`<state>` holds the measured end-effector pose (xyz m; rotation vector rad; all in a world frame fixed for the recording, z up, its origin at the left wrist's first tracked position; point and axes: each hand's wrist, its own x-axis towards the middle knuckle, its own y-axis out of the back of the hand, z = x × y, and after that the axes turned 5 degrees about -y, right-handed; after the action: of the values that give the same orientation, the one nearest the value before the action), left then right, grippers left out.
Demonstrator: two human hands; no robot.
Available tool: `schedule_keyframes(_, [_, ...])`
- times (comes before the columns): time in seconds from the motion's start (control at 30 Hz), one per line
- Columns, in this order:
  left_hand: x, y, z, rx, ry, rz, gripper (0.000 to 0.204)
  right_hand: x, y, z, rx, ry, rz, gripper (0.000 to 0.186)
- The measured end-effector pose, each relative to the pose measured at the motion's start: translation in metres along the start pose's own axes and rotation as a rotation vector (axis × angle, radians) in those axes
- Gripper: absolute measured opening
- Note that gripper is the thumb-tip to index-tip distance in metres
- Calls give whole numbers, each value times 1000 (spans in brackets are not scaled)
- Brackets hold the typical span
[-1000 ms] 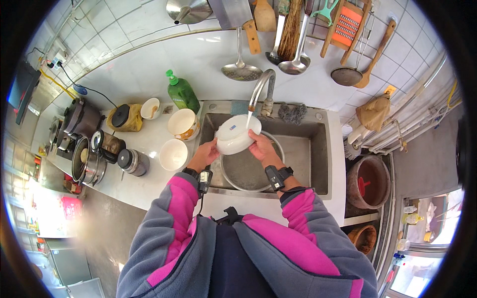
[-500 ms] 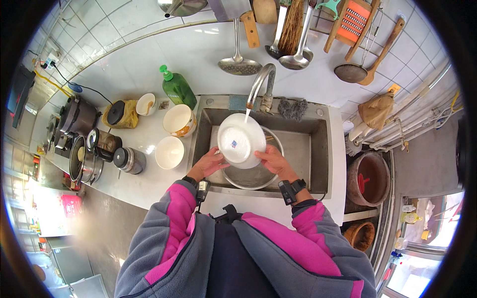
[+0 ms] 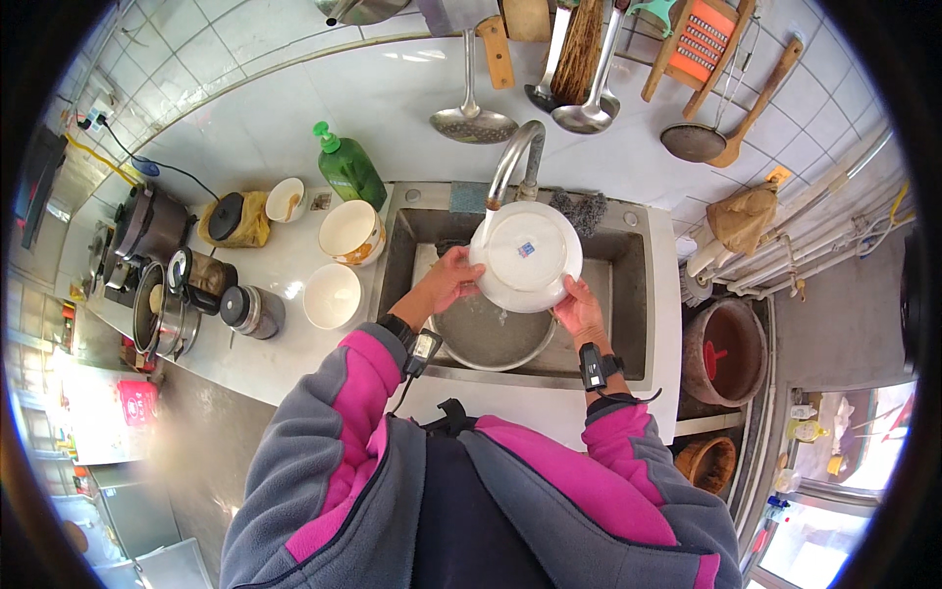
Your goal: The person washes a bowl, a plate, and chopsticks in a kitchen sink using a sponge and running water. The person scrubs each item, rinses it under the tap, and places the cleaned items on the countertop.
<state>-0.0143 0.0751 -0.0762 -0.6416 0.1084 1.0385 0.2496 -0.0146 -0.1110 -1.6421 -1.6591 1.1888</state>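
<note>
Between my two hands is a white plate (image 3: 530, 280), its underside with a small blue mark turned up toward me. My left hand (image 3: 453, 280) grips its left edge, and my right hand (image 3: 581, 312) pinches the lower right rim. Water runs from the curved metal faucet (image 3: 508, 169) onto the plate's upper left edge, and some drips off the bottom. Below the plate, a round metal basin (image 3: 491, 365) with water in it stands in the steel sink (image 3: 633, 294). The fingers behind the plate are hidden.
Left of the sink stand a patterned bowl (image 3: 350, 234), a white bowl (image 3: 332, 296) and a green pump bottle (image 3: 349, 172). A jar (image 3: 251, 312) and several pots are farther left. A scouring pad (image 3: 579, 211) lies behind the sink; ladles (image 3: 586, 118) hang above.
The plate has moved to the right and slightly up, with both hands still on it. The water now hits its left edge instead of its top, and more of the basin shows.
</note>
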Motion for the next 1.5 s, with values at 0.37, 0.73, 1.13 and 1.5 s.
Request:
schedule_keyframes(0.37, [1, 19, 37, -249, -110, 7, 20, 49, -37, 19, 139, -31, 88, 32])
schedule_keyframes(0.73, [-13, 30, 49, -271, -249, 177, 31, 70, -39, 54, 155, -133, 163, 25])
schedule_keyframes(1.13, [-14, -25, 40, 573, -514, 268, 34, 45, -67, 53, -106, -205, 36, 49])
schedule_keyframes(1.5, [-46, -53, -20, 1346, -928, 130, 21, 17, -84, 57, -148, -121, 117, 56])
